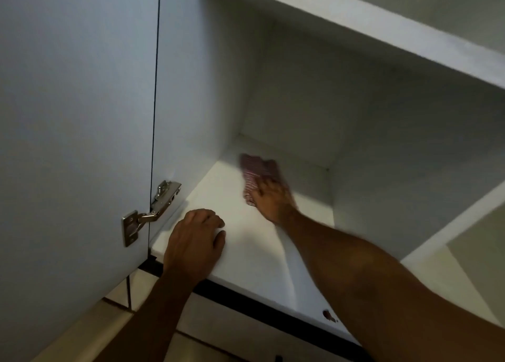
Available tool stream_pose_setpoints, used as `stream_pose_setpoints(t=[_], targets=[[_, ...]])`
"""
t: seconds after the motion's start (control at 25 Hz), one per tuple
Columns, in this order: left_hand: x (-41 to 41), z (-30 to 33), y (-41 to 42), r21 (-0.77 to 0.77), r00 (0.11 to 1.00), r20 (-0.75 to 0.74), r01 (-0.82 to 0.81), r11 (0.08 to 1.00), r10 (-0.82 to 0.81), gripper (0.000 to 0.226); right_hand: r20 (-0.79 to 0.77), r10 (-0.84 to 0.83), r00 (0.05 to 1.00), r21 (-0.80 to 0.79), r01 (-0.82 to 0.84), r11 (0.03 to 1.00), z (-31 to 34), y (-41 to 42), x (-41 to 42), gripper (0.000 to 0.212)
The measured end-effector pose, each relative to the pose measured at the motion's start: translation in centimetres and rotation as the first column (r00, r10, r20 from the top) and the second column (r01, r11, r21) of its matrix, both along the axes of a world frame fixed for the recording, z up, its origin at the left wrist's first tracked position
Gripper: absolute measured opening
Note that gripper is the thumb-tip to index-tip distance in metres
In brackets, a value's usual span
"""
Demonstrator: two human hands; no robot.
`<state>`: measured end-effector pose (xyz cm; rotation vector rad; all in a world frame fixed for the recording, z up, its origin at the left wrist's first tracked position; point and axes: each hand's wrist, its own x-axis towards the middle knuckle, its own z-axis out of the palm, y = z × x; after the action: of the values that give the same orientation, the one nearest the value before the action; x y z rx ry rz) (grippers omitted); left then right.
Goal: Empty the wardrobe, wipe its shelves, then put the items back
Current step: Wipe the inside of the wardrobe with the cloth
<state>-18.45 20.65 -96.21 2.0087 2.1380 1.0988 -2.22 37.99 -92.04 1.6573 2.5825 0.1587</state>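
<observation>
A white wardrobe shelf fills the middle of the view and nothing lies on it but a cloth. My right hand reaches deep into the compartment and presses a red-and-white patterned cloth flat against the shelf near the back wall; hand and cloth are blurred. At the shelf's front left edge rests my left hand, palm down, fingers curled over the board, with nothing in it.
The open wardrobe door stands at the left, with a metal hinge at shelf height. Another white shelf runs overhead. A vertical divider bounds the compartment on the right. A small dark spot marks the shelf's front edge.
</observation>
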Motion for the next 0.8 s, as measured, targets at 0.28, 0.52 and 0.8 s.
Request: stream_pose_setpoints(t=[0.28,0.52,0.8], targets=[[0.2,0.6,-0.3,-0.007,0.998,-0.011,0.063,0.998,-0.064,0.02,-0.267,-0.551,0.791,-0.088,0.549,0.831,-0.6,-4.2,2.7,0.066],[2.2,-2.0,-9.3,0.001,0.986,-0.005,-0.167,0.986,0.167,0.037,-0.219,0.128,0.967,-0.139,-0.161,0.977,-0.8,-10.5,-9.2,0.064],[3.4,-2.4,-11.4,-0.099,0.972,0.044,-0.226,0.969,0.231,0.049,-0.162,-0.614,0.773,-0.187,0.587,0.788,0.0,-12.3,7.6,0.068]])
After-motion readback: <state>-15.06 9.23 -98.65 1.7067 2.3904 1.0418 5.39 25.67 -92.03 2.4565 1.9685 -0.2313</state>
